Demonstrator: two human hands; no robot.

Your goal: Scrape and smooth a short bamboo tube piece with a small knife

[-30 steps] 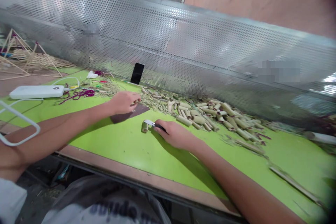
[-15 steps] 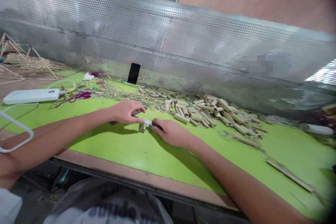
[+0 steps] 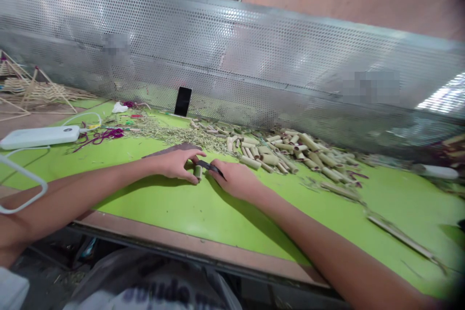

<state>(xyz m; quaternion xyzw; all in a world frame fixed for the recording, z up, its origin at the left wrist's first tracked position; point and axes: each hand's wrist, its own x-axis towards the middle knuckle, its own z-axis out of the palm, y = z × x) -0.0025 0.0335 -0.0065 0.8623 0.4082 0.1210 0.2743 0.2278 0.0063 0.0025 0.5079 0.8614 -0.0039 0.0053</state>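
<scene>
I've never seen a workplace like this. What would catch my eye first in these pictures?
The bright green tabletop stands out first, with a long heap of cut bamboo tubes across its far side, below a perforated metal sheet. At the centre, the left hand holds a short bamboo tube while the right hand holds a small knife beside it. At far left, a white power bank lies on the table.

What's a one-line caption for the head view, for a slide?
Head view: left hand grips a short bamboo tube, right hand holds a small knife at it, beside cut bamboo pieces on a green table.
</scene>
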